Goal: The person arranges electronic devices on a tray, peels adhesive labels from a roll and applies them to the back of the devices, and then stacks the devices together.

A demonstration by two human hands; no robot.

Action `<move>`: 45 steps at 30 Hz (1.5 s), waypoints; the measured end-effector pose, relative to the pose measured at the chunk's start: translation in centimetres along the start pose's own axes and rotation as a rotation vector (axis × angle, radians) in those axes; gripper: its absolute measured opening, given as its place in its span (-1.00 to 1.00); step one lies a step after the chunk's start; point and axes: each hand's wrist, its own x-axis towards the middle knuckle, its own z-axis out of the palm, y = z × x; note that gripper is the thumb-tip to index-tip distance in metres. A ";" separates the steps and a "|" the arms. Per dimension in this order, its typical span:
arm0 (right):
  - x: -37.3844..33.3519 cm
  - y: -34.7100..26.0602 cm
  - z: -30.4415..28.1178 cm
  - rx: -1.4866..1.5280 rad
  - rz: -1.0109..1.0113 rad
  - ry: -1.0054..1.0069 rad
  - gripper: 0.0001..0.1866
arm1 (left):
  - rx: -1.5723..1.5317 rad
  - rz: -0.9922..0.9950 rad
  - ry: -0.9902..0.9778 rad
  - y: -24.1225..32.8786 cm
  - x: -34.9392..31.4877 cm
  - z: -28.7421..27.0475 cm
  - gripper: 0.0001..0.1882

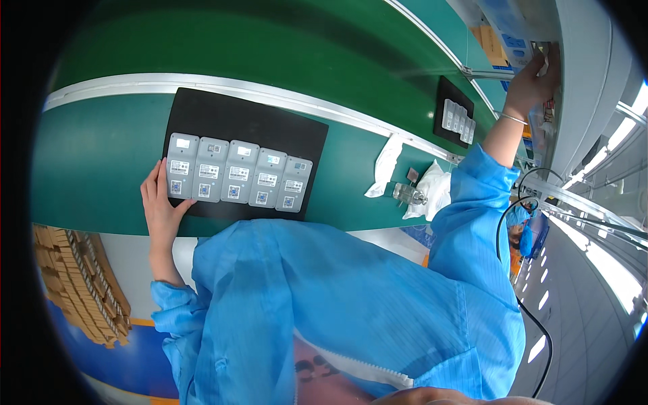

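Note:
Several flat grey plastic devices (pixel 237 171) with labels lie side by side in a slanted row on a black mat (pixel 233 111). My left hand (pixel 162 199) is at the lower left corner of the row. Its fingers lie along the outer side of the leftmost device (pixel 181 162), and its thumb touches the lower edge; the fingers are apart. My right hand (pixel 533 84) is raised far to the upper right, by a pale panel with blue sockets (pixel 516 44). Its fingertips are partly hidden there, and whether they hold anything is unclear.
Right of the mat lie a white cloth (pixel 386 165), a clear glass bottle (pixel 410 194) and a white plastic bag (pixel 434 189). Beyond the white rail (pixel 229 84), a second black mat (pixel 442 101) carries more grey devices. Stacked brown cardboard (pixel 81 283) stands at lower left. A black cable hangs at right.

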 end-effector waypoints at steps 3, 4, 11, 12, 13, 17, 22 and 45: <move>0.2 -1.2 -0.8 -0.021 0.062 -0.036 -0.69 | -0.016 0.007 -0.003 -0.2 -0.1 -0.1 0.00; 0.1 -1.5 -0.9 -0.033 0.073 -0.035 -0.65 | -0.019 0.013 0.002 -0.3 -0.2 -0.1 0.00; -1.6 -1.3 -0.5 0.071 0.156 0.134 -0.60 | 0.006 0.026 -0.014 -0.5 -0.3 -1.0 -0.01; -1.9 -1.0 -0.4 0.072 0.060 0.178 -0.59 | 0.042 0.018 -0.027 -0.4 -0.5 -1.2 -0.01; -2.5 -0.2 -0.2 0.073 -0.029 0.222 -0.59 | 0.020 0.040 -0.014 -0.1 -0.3 -0.8 -0.03; -9.8 -2.9 -1.0 0.160 0.134 0.063 -0.53 | 0.063 0.130 0.001 0.0 0.5 -0.3 -0.04; -26.8 -12.3 -3.8 0.401 0.261 -0.538 -0.55 | 0.133 0.151 -0.017 0.3 0.6 -0.1 -0.01; -38.3 -22.1 -8.0 0.445 0.715 -0.821 -0.38 | -0.287 0.168 -0.505 -5.4 4.1 -3.6 -0.24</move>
